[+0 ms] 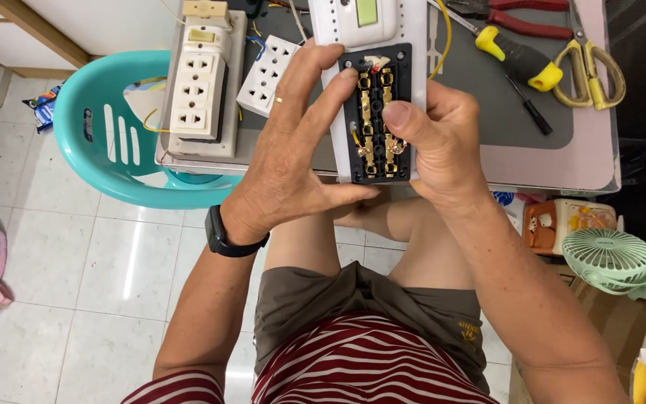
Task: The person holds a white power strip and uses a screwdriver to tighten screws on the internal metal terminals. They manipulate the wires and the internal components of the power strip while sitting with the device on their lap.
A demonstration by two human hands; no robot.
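Nearest the camera, the person sits in a red-and-white striped shirt (368,359) and olive shorts (338,299) over a pale tiled floor (76,284), with both forearms raised toward the near edge of the tabletop (562,164). The left hand (293,157), with a black wristband (222,236) on the wrist and a ring on one finger, wraps loosely around the left side of an opened power strip (377,97): its thumb lies under the near end and its fingers curl up over the white casing, one fingertip touching the black inner plate. The right hand (435,138) grips the strip's right side, fingers closed behind it and the thumb pressed flat on the brass contact strips (375,127) set in the black plate. The strip is held above the near edge of the tabletop, roughly at its middle, long axis running away from the person. To the left, at the near left corner, a white multi-socket block (200,90) lies on a grey tray, with a smaller white socket plate (267,75) just beside it. A teal plastic chair (106,142) stands beyond that corner. Toward the far right of the tabletop lie a yellow-handled screwdriver (517,63), red-handled pliers (521,19) and yellow-handled scissors (596,71). A green fan (608,258) sits low at the right.
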